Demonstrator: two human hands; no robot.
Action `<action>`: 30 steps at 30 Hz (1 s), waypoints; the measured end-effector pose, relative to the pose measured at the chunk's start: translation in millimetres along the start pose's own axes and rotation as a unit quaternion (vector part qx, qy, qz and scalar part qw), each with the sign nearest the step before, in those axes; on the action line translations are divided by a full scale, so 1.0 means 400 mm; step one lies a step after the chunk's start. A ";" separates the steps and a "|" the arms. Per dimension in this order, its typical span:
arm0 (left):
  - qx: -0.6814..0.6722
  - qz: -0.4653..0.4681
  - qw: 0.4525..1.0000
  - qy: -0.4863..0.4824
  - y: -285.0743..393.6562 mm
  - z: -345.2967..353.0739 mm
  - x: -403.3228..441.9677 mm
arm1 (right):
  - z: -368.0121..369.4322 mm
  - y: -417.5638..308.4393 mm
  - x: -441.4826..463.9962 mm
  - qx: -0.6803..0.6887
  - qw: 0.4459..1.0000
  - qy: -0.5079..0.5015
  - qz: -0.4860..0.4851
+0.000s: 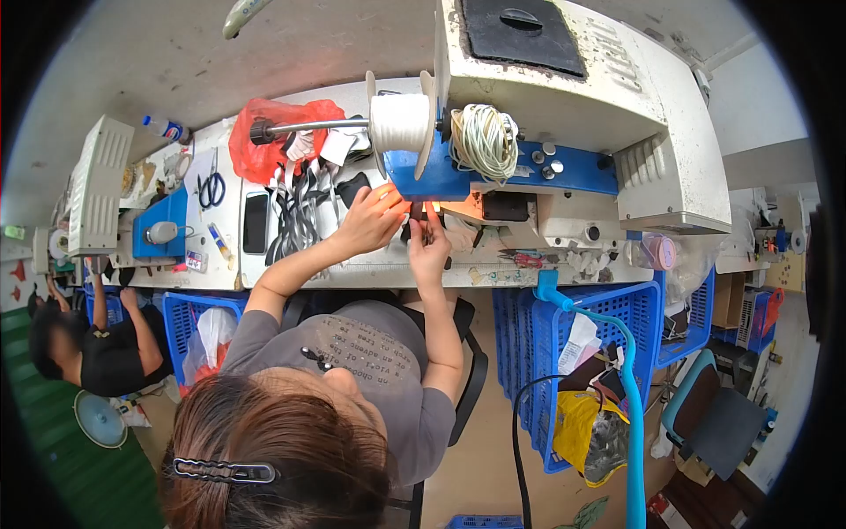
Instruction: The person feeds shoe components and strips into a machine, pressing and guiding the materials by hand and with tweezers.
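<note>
Below the spool, left hand and right hand pinch a dark strip (blue housing overhead).

Blk/gry strips, blu crate.

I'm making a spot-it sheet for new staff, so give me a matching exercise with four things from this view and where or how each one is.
1. Spool
2. Yellow bag
3. Hair clip
4. Left hand

A. Lit orange at the fingers
B. On a metal rod
C. In a blue basket
D. In the person's hair

Pairs: 1-B, 2-C, 3-D, 4-A
</note>
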State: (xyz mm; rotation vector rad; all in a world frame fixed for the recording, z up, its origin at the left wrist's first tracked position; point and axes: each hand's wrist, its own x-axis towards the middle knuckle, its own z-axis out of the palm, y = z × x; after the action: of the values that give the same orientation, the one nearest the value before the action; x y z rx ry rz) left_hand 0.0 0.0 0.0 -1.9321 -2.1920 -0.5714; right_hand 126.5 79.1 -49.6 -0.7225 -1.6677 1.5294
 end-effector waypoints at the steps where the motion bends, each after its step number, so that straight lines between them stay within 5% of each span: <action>1: 0.001 0.001 1.000 0.004 -0.001 -0.002 0.003 | 0.000 -0.003 0.001 0.001 1.000 0.000 0.000; 30: -0.006 0.022 0.999 0.033 -0.017 -0.003 0.038 | -0.008 0.002 0.026 -0.004 1.000 0.010 -0.012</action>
State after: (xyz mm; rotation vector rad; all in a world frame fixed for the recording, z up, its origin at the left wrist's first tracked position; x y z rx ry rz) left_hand -9.1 12.9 5.7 -1.9347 -2.1059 -0.6332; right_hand 123.3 89.3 -48.8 -0.7182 -1.6618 1.4952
